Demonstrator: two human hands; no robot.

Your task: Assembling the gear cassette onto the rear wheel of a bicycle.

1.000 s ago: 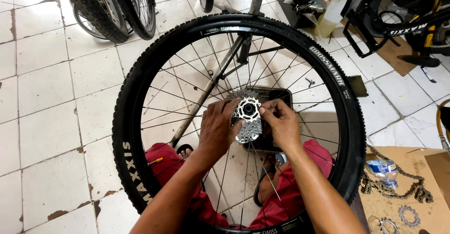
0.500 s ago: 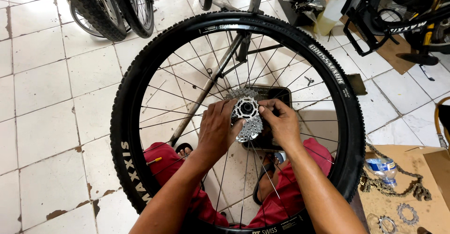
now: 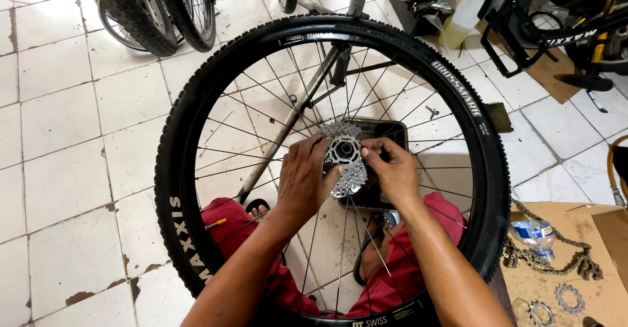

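A bicycle wheel with a black knobbly tyre (image 3: 196, 104) and thin spokes lies flat across my lap. At its hub sits a silver sprocket cassette (image 3: 345, 163). My left hand (image 3: 303, 180) grips the cassette's left side with the fingers curled over its teeth. My right hand (image 3: 392, 170) holds its right side, fingertips at the small top sprocket. Part of the cassette is hidden under both hands.
Red trousers (image 3: 392, 281) show through the spokes. A bike chain (image 3: 556, 252), a plastic bottle (image 3: 533, 230) and loose sprockets (image 3: 568, 295) lie on cardboard at the lower right. Other bicycle tyres (image 3: 140, 6) stand at the top left, a black bike frame (image 3: 556, 26) at the top right, on white floor tiles.
Both hands have stayed on the cassette, with the fingers shifting slightly around it. The wheel has hardly moved.
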